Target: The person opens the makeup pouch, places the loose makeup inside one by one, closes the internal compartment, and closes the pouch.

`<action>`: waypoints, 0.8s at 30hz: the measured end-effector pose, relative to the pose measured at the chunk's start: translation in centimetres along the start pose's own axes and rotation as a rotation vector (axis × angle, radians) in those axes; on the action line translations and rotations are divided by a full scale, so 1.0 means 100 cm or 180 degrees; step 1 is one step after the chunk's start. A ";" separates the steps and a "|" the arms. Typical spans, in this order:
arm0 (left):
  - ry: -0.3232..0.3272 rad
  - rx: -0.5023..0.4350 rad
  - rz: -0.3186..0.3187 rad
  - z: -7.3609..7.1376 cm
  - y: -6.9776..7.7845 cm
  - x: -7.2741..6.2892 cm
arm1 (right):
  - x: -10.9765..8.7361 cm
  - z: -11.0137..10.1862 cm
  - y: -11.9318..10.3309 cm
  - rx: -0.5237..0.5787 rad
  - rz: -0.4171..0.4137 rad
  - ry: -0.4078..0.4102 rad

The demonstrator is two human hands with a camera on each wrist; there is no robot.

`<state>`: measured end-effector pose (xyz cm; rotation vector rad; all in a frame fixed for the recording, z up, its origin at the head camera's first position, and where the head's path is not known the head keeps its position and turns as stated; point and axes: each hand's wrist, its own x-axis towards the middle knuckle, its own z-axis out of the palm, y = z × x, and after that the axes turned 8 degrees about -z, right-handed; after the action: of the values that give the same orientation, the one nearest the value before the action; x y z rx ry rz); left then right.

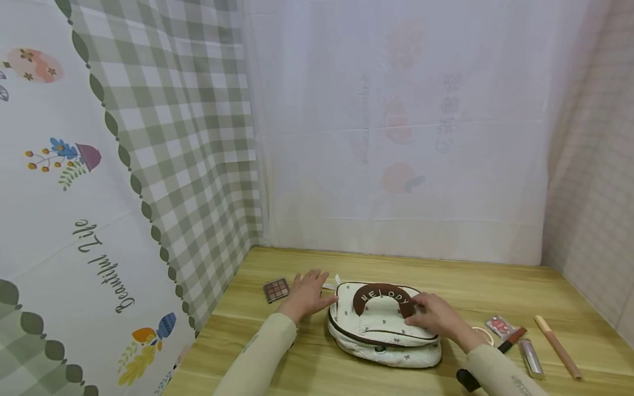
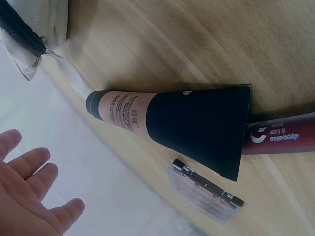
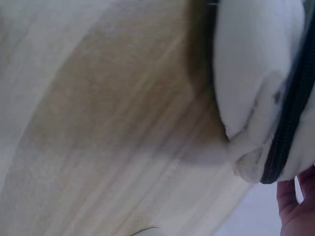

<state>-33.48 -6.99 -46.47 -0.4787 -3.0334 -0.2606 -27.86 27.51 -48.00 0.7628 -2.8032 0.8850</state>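
A white cosmetic bag with a dark zipper, small bow prints and a brown "MELODY" handle sits on the table, its lid lying over the top. My left hand is at the bag's left side, fingers spread, the thumb at its edge. My right hand rests on the right of the lid beside the handle, fingers loosely bent; its fingertips show by the zipper's corner. Near the left hand lie a black-and-pink squeeze tube, a dark red lip cream and an eyeshadow palette.
Right of the bag lie a small compact, a brown-and-black lip tube, a silvery tube and a long brown stick. A black object is partly behind the right sleeve. Curtains surround the wooden table.
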 end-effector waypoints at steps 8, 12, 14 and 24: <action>0.0098 -0.0275 0.0062 0.000 -0.002 0.000 | 0.000 0.011 0.004 -0.0252 0.0073 0.0050; 0.0046 -0.0567 0.0085 0.002 -0.003 0.006 | 0.001 0.012 0.007 -0.0228 0.0033 0.0074; -0.0006 -0.0682 0.0116 0.003 -0.002 0.009 | 0.001 0.013 0.007 -0.0200 0.0045 0.0077; -0.0282 -0.1080 0.0061 0.002 0.004 0.017 | -0.001 0.012 0.013 0.0083 0.0062 0.0056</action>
<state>-34.94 -6.07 -46.45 -0.5510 -3.0754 -0.7804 -28.37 27.77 -49.61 0.7288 -2.7936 0.9286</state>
